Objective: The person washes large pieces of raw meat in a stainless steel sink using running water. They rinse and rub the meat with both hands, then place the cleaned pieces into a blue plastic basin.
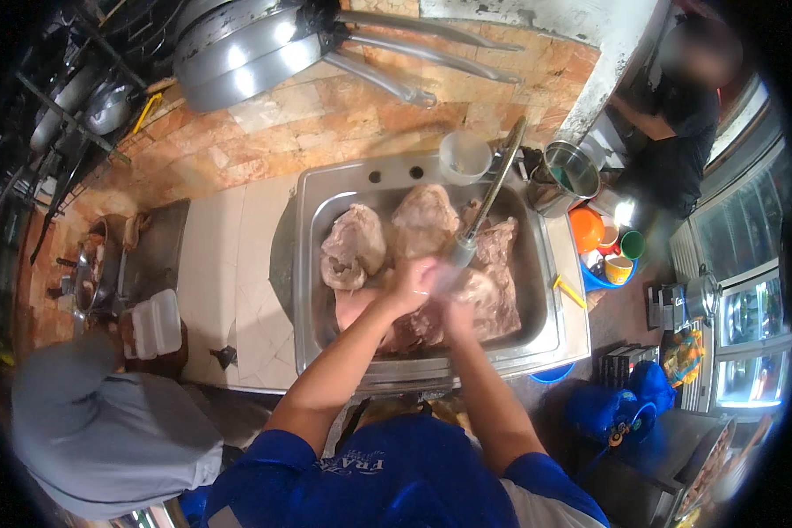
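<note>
Several large pieces of raw meat lie in a stainless steel sink [309, 317] in front of me. Under the nozzle of a flexible metal faucet [463, 249] is my left hand [417, 282], wet and with its fingers blurred. My right hand [460, 318] grips a pale piece of meat [478, 290] just below the nozzle. A rolled piece of meat [353, 247] rests at the sink's left, and another pale piece [425, 214] at the back. Along the right wall lies a long, rough-surfaced slab of meat [501, 277].
A plastic tub [465, 158] and a metal pot [563, 178] stand behind the sink. Pans [251, 63] hang above. A yellow-handled tool [569, 292] lies on the right ledge. One person [119, 429] is close at left, another [666, 132] at far right.
</note>
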A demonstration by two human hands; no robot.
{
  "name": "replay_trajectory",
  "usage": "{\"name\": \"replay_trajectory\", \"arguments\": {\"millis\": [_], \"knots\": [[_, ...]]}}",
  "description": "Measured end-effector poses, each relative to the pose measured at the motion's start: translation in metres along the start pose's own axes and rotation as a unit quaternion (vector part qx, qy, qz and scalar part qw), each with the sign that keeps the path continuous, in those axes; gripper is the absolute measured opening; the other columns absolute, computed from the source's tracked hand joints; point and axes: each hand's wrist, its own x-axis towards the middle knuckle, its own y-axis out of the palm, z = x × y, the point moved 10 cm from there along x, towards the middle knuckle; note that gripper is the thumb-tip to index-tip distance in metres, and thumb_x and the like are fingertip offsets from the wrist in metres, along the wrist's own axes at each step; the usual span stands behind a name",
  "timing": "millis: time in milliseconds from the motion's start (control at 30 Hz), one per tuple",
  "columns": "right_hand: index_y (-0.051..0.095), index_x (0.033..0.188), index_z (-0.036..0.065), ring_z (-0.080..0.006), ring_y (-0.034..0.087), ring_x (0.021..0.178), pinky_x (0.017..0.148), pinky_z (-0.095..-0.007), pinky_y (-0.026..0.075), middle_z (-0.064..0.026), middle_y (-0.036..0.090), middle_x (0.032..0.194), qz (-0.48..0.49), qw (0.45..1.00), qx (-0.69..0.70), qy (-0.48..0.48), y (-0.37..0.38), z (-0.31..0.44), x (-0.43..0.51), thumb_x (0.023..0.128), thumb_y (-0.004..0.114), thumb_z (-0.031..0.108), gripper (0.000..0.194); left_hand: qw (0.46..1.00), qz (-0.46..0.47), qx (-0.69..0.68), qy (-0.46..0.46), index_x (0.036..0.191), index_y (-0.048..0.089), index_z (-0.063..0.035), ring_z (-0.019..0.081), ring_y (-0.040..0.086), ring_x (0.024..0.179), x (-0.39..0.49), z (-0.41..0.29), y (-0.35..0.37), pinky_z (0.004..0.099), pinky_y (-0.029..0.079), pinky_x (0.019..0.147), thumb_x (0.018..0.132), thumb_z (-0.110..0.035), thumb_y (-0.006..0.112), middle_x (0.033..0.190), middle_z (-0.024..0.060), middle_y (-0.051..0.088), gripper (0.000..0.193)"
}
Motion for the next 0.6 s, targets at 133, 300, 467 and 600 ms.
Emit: {"name": "replay_trajectory", "arguments": {"millis": [133, 300, 467, 600], "knots": [[0.057, 0.125, -0.001, -0.0234, 0.065, 0.098, 0.084, -0.0353, 0.054, -0.0101, 0.066, 0.112, -0.066, 0.993, 0.017, -0.092, -0.038, 0.044, -0.001, 0.078, 0.076, 0.001, 0.051, 0.97, -0.042, -0.158, -0.178, 0.134, 0.06, -0.0015, 0.0224, 0.058, 0.119, -0.033, 0.067, -0.01, 0.0356, 0.043, 0.105, 0.099, -0.017, 0.058, 0.128, 0.016, 0.064, 0.038], [0.055, 0.127, -0.001, -0.0242, 0.063, 0.104, 0.089, -0.0355, 0.053, -0.0109, 0.064, 0.115, -0.157, 0.979, 0.096, -0.091, -0.088, 0.074, -0.005, 0.077, 0.076, -0.001, 0.055, 0.927, 0.148, 0.337, -0.075, 0.157, 0.036, -0.0075, 0.0371, 0.02, 0.154, -0.06, 0.069, 0.04, 0.0616, 0.019, 0.121, 0.092, -0.033, 0.063, 0.165, 0.0161, 0.028, 0.075], [0.054, 0.126, -0.002, -0.0246, 0.064, 0.102, 0.09, -0.0383, 0.054, -0.0112, 0.064, 0.113, -0.2, 0.953, 0.22, -0.063, -0.145, 0.097, -0.023, 0.08, 0.073, -0.001, 0.049, 0.875, 0.06, 0.456, -0.15, 0.158, 0.031, -0.0053, 0.041, 0.016, 0.155, -0.054, 0.069, 0.059, 0.0659, 0.014, 0.121, 0.096, -0.043, 0.056, 0.165, 0.0194, 0.027, 0.077], [0.06, 0.117, -0.001, -0.0268, 0.069, 0.094, 0.085, -0.0418, 0.057, -0.0114, 0.068, 0.101, -0.212, 0.93, 0.275, -0.121, -0.219, 0.143, -0.043, 0.083, 0.071, 0.003, 0.035, 0.923, 0.192, 0.314, -0.108, 0.155, 0.035, -0.0027, 0.0394, 0.026, 0.149, -0.05, 0.087, 0.094, 0.0631, 0.015, 0.12, 0.1, -0.044, 0.051, 0.159, 0.0241, 0.035, 0.071]]}}
